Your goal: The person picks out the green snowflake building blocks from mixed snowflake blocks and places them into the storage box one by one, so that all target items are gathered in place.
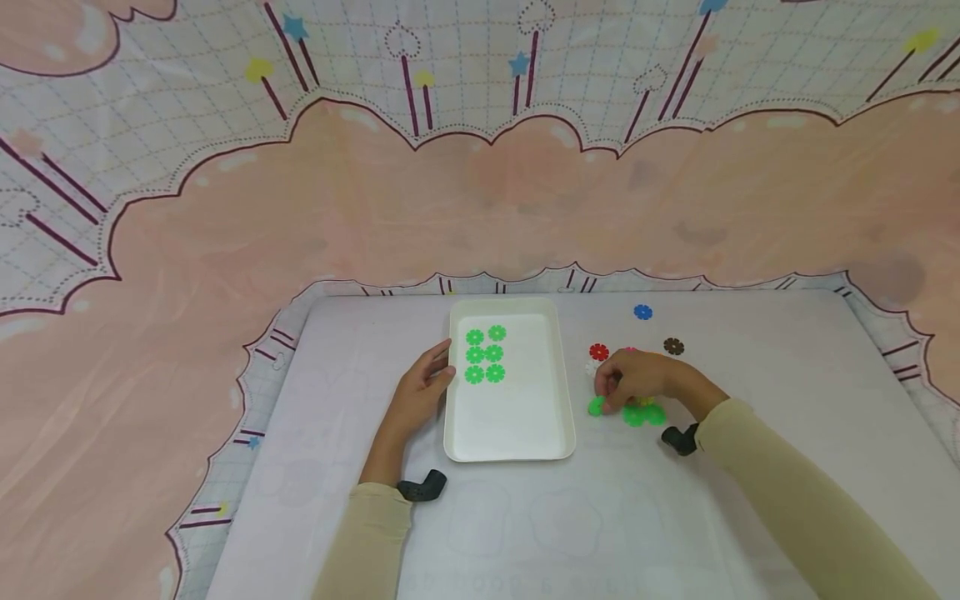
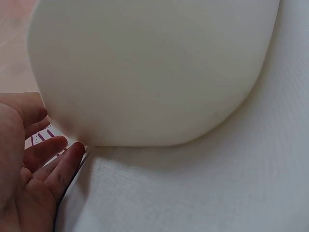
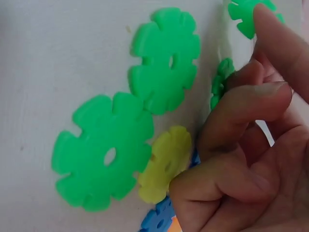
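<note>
My left hand point(image 1: 423, 387) touches the left edge of a white tray point(image 1: 510, 433), its fingers lightly bent; in the left wrist view, fingertips point(image 2: 72, 154) meet the tray's underside rim point(image 2: 145, 137). Several green notched plastic discs point(image 1: 475, 354) lie in two columns inside the tray's far left part. To its right, my right hand point(image 1: 633, 379) pinches a green notched disc point(image 1: 596, 406) with curled fingers. In the right wrist view, one green disc point(image 3: 248, 14) shows behind a fingertip and another point(image 3: 221, 84) stands edge-on beside the fingers, partly hidden.
Beside the right hand lie two green discs point(image 3: 104, 154) and a yellow disc point(image 3: 166, 164). Farther off are red point(image 1: 598, 352), brown point(image 1: 673, 346) and blue point(image 1: 642, 312) discs. Other pieces are partly covered by the hand. A patterned cloth point(image 1: 480, 200) hangs behind the white table point(image 1: 315, 400).
</note>
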Available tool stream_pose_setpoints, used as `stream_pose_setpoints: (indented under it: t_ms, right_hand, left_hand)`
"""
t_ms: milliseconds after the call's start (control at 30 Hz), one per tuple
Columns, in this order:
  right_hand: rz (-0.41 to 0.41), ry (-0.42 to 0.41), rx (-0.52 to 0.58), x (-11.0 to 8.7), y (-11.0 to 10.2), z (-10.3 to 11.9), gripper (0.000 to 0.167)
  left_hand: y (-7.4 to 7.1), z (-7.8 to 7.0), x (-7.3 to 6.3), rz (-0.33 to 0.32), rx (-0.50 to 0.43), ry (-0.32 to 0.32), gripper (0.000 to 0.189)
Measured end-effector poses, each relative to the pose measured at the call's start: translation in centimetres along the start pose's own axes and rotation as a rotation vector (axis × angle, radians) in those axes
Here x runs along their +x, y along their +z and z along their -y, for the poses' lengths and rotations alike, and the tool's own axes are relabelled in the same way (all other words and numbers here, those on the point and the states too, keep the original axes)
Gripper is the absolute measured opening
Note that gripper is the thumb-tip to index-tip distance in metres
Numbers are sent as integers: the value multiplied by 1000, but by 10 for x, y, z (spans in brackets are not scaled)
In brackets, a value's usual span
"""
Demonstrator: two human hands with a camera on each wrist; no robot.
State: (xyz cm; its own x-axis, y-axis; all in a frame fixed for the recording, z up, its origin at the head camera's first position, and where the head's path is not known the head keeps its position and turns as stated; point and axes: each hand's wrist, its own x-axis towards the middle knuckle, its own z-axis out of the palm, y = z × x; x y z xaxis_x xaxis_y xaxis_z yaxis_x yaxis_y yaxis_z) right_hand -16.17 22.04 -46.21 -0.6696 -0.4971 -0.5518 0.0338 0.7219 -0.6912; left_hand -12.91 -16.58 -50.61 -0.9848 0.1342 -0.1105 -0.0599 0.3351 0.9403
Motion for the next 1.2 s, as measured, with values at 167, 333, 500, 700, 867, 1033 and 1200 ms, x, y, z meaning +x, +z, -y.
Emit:
stream_pose_setpoints:
  t_ms: [167,333,500,700,867,1033,1200]
  right_hand:
    - [0,40,30,-5,-5,5,19]
    - [16,77,54,-6,-11,9,23]
    - [46,87,71,-4,-14,12,25]
    - [63,57,96,-1,-12,17,18]
    - [26,5,118,4,-12,22,18]
    - [-13,-24,144,10,-14,30,21]
    - [-25,-75,146,14,-15,41,17]
  left_hand:
    - [-1,-24,-12,16,-7,12,54]
    - [-2,-24,-13,21,-20,9,54]
    - [-2,-21,-11,21,-19,-9,55]
    - [0,0,-1,3,-16,-5,55]
    - [0,9,3,-5,-15,27,53]
    - [-1,9,2,-3,-19,37,53]
    - [0,8,2,-9,-16,33,52]
